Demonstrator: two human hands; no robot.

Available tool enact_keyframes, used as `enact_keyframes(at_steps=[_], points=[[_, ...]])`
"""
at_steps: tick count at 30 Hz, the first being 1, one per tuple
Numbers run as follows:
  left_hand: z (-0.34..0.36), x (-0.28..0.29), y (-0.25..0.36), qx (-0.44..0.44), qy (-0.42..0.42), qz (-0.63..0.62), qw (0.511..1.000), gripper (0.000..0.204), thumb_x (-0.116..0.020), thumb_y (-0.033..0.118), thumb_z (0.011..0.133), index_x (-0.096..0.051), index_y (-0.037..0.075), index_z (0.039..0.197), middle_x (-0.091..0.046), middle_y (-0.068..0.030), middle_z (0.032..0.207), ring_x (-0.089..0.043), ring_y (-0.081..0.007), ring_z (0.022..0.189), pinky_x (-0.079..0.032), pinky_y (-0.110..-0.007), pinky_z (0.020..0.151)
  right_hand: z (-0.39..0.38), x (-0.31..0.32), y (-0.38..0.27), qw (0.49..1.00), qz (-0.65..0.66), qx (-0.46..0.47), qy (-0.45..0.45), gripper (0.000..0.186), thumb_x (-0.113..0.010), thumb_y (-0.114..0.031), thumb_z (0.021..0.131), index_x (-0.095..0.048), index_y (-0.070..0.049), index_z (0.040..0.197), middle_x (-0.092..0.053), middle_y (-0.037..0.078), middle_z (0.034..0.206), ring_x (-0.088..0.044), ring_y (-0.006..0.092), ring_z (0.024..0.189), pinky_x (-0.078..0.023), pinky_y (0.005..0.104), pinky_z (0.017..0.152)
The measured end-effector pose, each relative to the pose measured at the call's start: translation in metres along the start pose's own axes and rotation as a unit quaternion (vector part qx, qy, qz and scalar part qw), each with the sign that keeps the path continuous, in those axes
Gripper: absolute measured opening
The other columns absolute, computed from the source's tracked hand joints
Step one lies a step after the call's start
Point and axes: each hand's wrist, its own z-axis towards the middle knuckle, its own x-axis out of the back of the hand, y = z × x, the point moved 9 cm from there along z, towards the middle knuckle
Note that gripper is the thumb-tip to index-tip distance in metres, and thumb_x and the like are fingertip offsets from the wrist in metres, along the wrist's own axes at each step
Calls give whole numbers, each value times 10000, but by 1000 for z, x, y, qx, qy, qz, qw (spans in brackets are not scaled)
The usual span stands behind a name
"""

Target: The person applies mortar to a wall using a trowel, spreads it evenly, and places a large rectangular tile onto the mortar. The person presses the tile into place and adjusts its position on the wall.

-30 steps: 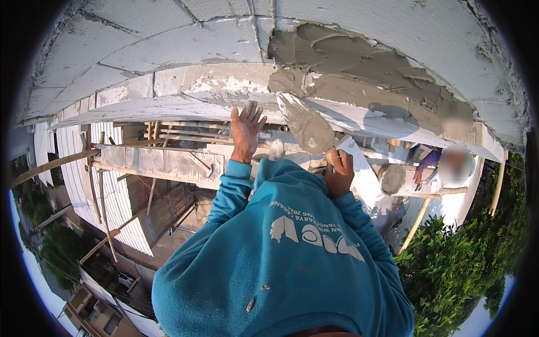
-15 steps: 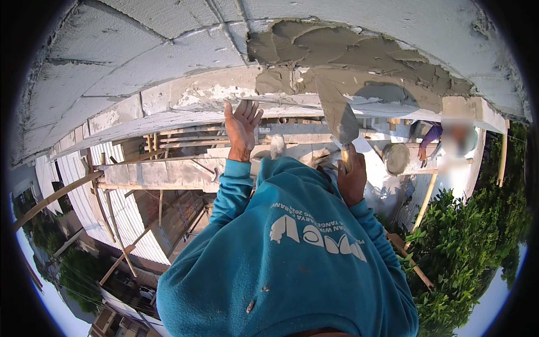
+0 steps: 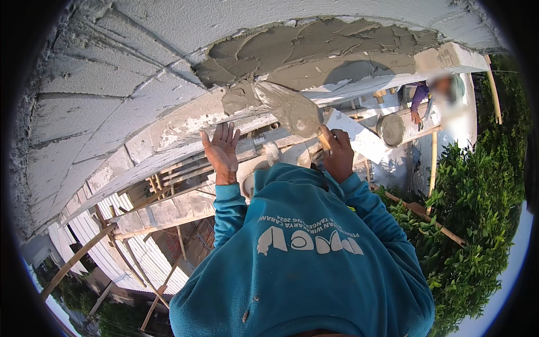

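My right hand (image 3: 338,154) is closed round the wooden handle of a trowel (image 3: 300,117). Grey mortar coats much of the blade, and its tip reaches the edge of the block ledge, by the left end of the wet mortar. My left hand (image 3: 223,150) holds nothing; its palm is turned up and its fingers are spread just below the ledge (image 3: 179,126). Wet mortar (image 3: 314,48) lies in a rough, ridged band along the pale block wall (image 3: 106,73), mostly to the right. A shadow falls across part of it.
Over on the right, another person with a purple sleeve (image 3: 419,96) reaches toward a plank, near a round mortar bucket (image 3: 391,130). Bamboo poles (image 3: 78,258) and scaffold boards (image 3: 163,216) stand below. Leafy branches (image 3: 477,224) fill the right side; corrugated sheets (image 3: 135,253) lie lower left.
The view has tilted. My right hand has brought the trowel leftward along the ledge, its blade now more slanted and visibly smeared with mortar. My left hand stays open, slightly lower and further left.
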Motion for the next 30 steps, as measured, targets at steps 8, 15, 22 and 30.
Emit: enact_keyframes(at_steps=[8, 15, 22, 30], points=[[-1, 0, 2, -5, -13, 19, 1000, 1018, -405, 666, 890, -83, -127, 1441, -199, -270, 1500, -323, -355, 1360, -336, -474, 1109, 10, 34, 61, 998, -40, -34, 35, 545, -677, 3, 721, -598, -147, 1239, -544, 121, 1012, -556, 314, 925, -504, 400, 769], [0, -3, 3, 10, 4, 28, 1000, 978, -406, 661, 887, -128, -85, 1456, -233, -268, 1490, -313, -357, 1367, -307, -474, 1124, -35, 16, 130, 984, 44, -142, 101, 525, -616, -35, 784, -552, -178, 1285, -543, 129, 1027, -538, 329, 956, -474, 432, 821], [0, -17, 2, 13, -4, 31, 999, 961, -382, 642, 900, -103, -91, 1456, -153, -281, 1511, -194, -366, 1414, -267, -496, 1143, -106, 35, 184, 961, 68, -200, 179, 483, -629, -18, 744, -578, -109, 1216, -548, 152, 1054, -538, 354, 1003, -463, 434, 851], [-7, -46, -22, -26, 91, 50, 994, 908, -375, 582, 919, 20, -8, 1485, -47, -190, 1560, -151, -363, 1428, -232, -532, 1149, -200, 32, 327, 859, 40, -454, 232, 518, -649, -70, 749, -518, -96, 1250, -596, 170, 1099, -583, 368, 1014, -485, 434, 841]])
